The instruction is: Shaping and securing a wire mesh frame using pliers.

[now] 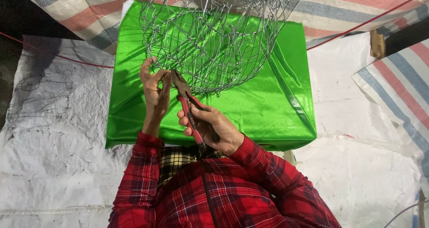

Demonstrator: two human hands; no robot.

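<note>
Right hand [214,127] grips pliers [187,104] angled far-left to the wire basket [210,36] rim, pinched there by left fingers [154,78].

A wire basket [210,36] stands on a cloth-covered table [277,107], toward its far side and left of its middle. The left hand [154,92] is at the basket's near-left rim, touching the wire. Just to its right, the pliers [185,100] point up and away to the same rim, their handles lying in the right hand [214,127], which sits nearer the person, over the table's near edge. A sheet [58,134] spreads on the floor left, right and before the table. Striped tarpaulin [339,9] lies behind the table and at the far right.
</note>
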